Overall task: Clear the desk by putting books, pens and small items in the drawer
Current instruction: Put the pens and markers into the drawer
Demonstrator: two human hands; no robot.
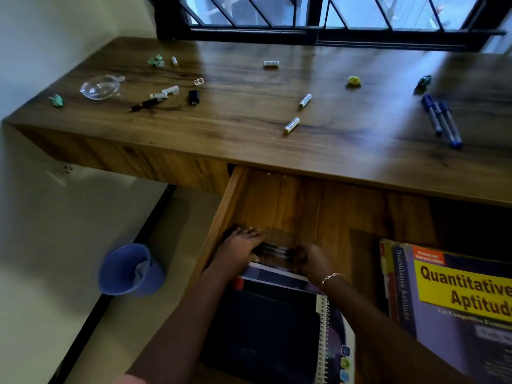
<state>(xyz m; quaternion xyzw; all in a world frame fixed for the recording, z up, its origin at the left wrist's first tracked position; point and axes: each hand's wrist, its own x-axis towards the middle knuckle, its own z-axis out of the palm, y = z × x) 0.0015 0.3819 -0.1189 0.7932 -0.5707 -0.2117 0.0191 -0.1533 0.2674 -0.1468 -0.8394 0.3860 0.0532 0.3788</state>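
Both my hands are inside the open wooden drawer [318, 206]. My left hand [241, 246] and my right hand [307, 259] grip the two ends of a small bundle of dark pens [274, 250], held low just behind a spiral notebook stack [277, 314]. A thick "Quantitative Aptitude" book [457, 295] lies in the drawer's right part. On the desk [249, 112] remain two blue markers [443, 120], white batteries [291, 125] [305, 100], a black pen [146, 103] and a small black item [193, 97].
A glass dish [100, 86] and crumpled green wrappers [56, 100] [156, 61] lie at the desk's left. A yellow paper ball [354, 81] and a teal wrapper [424, 81] sit right. A blue bin [130, 270] stands on the floor. A barred window [318, 18] lies behind.
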